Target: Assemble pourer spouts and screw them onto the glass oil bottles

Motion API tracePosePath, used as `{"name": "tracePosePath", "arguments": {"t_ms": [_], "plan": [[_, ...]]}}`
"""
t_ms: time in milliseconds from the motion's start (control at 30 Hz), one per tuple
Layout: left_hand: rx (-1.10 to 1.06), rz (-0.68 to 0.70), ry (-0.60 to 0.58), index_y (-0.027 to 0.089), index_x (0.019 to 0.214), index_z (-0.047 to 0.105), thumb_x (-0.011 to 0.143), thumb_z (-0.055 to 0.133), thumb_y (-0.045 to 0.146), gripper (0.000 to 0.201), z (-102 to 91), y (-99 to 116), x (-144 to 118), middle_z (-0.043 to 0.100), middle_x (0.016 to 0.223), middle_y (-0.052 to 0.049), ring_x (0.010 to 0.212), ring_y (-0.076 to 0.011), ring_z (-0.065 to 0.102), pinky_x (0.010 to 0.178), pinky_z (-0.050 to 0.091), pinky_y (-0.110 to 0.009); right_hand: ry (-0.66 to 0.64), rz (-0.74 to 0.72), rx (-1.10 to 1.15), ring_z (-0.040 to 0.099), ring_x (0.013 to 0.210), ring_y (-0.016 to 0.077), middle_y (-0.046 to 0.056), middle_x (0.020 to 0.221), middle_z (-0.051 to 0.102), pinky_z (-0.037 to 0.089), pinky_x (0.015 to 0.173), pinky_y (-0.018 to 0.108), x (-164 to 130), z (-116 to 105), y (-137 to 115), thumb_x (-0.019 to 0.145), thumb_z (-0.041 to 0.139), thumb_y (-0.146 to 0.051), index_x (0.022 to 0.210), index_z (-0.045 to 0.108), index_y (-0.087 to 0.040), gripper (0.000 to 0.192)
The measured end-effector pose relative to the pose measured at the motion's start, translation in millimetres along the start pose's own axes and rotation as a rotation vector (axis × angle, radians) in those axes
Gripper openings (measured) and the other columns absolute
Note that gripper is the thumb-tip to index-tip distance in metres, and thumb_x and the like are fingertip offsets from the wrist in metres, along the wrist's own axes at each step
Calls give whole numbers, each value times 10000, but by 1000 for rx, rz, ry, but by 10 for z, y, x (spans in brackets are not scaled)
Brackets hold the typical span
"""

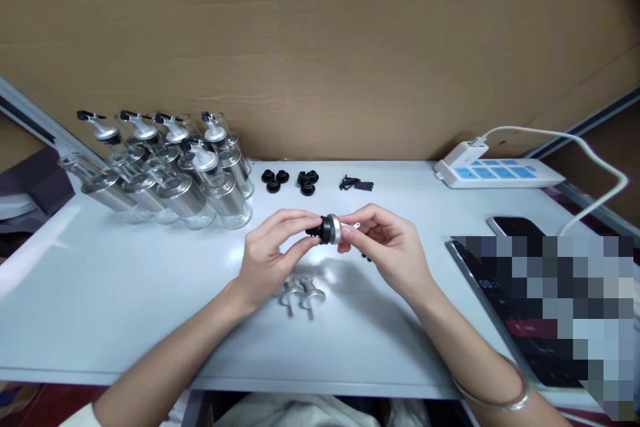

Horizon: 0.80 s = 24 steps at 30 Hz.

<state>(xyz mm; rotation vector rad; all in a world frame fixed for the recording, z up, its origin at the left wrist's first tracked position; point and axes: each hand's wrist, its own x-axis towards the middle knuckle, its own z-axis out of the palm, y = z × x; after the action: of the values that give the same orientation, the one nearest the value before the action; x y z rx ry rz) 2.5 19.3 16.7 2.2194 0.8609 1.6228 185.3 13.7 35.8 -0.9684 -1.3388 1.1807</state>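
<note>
Between my two hands, above the middle of the table, is a pour spout (336,229) with a silver collar and a black ribbed stopper, lying on its side. My left hand (273,250) pinches the black stopper end. Around the narrow silver spout end, the fingers of my right hand (387,243) are closed. Below my hands, two loose silver spout pieces (311,295) stand on the table, one partly covered by my left hand. Some small black pieces (367,257) show beside my right hand, mostly hidden by it.
Several glass bottles (185,200) with metal sleeves stand at the left, some topped with spouts. Black stoppers (273,185) and small black rods (356,183) lie toward the back. A power strip (500,175) with a cable (595,150), a phone (517,225) and a tablet (495,300) occupy the right.
</note>
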Motion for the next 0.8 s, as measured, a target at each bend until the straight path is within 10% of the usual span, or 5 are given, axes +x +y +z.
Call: {"name": "tracePosePath", "arguments": {"t_ms": [800], "plan": [[-56,-37,29,204,977,713,780,699,79,233,18,14,-24,741,909,-48,812,-139,700,724,587,-247,-53,80,37,644,514,135,6,568,681,538,529,262,12,-15,32,701,779,-355,714,660,-175,217]]}}
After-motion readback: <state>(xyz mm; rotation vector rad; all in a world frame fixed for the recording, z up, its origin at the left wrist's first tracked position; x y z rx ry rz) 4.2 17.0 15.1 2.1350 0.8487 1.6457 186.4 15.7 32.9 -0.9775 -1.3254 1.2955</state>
